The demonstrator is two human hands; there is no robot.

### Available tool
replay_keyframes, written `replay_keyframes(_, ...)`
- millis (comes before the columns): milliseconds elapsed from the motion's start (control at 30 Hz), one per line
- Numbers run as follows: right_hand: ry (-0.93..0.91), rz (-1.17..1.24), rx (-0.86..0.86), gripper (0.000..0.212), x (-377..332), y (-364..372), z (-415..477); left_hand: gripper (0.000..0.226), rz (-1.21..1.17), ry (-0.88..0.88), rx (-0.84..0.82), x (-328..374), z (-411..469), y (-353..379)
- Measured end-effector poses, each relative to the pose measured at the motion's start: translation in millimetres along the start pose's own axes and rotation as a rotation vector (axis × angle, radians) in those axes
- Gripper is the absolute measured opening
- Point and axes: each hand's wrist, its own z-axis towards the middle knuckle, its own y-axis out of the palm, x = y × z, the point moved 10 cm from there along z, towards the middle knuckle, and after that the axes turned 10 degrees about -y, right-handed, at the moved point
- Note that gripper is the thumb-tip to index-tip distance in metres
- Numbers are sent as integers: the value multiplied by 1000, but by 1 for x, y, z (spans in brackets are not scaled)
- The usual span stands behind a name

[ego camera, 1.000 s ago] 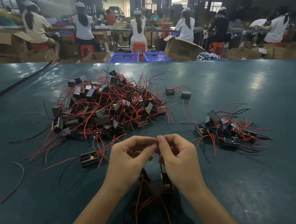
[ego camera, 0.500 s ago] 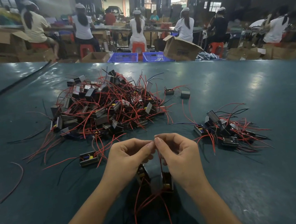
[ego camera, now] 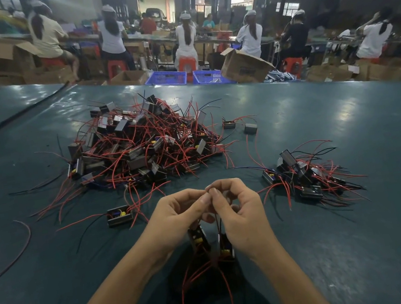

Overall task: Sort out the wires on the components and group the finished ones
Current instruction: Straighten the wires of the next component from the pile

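My left hand (ego camera: 177, 214) and my right hand (ego camera: 240, 211) meet fingertip to fingertip above the table's near edge, both pinching thin wires. Two small dark components (ego camera: 225, 249) hang below the hands on those wires, red leads trailing down from them. A big tangled pile of components (ego camera: 140, 145) with red and black wires lies on the teal table (ego camera: 366, 243) ahead left. A smaller group of components (ego camera: 303, 177) lies to the right of my hands. One single component (ego camera: 119, 216) sits just left of my left hand.
Two loose components (ego camera: 229, 123) lie beyond the big pile, and a stray dark wire (ego camera: 22, 243) lies at the left. Past the table's far edge stand blue crates (ego camera: 166, 78), a cardboard box (ego camera: 243, 67), and several seated workers.
Both hands have risen slightly and the fingertips have closed together on the wires; the hanging components have shifted a little beneath them.
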Motion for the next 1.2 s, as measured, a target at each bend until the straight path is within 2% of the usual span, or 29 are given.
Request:
replay_keyframes(100, -16, -44, -26, 8, 1, 2, 1, 28, -6, -13, 0, -2, 0, -1)
replay_keyframes(200, 5, 11, -59, 11, 2, 6, 0, 30, -49, -33, -15, -5, 0, 0)
replay_keyframes(333, -9, 37, -63, 15, 1, 6, 1, 21, -73, 8, 29, 0, -1, -2)
replay_keyframes(500, -49, 20, -26, 12, -8, -1, 1, 8, 227, 285, 167, 32, -13, -5)
replay_keyframes(600, -26, -100, 50, 34, -4, -15, 2, 6, 434, 425, 271, 45, -23, -6)
replay_keyframes(700, 2, -224, -10, 37, 2, -11, 3, 10, 657, 562, 326, 55, -32, 0)
replay_keyframes(800, 44, -236, -56, 32, 10, -7, 2, 11, 800, 632, 311, 58, -35, 7)
replay_keyframes(900, 53, -262, -93, 26, 12, -5, 1, 9, 877, 657, 308, 59, -37, 7)
replay_keyframes(1000, -25, -437, -142, 20, 6, -3, 0, 11, 909, 653, 291, 59, -36, 6)
replay_keyframes(1100, -92, -599, -186, 18, 2, -1, 0, 12, 871, 627, 276, 58, -33, 4)
replay_keyframes(1200, -127, -627, -210, 13, -2, 1, 0, 14, 829, 591, 267, 58, -30, 0)
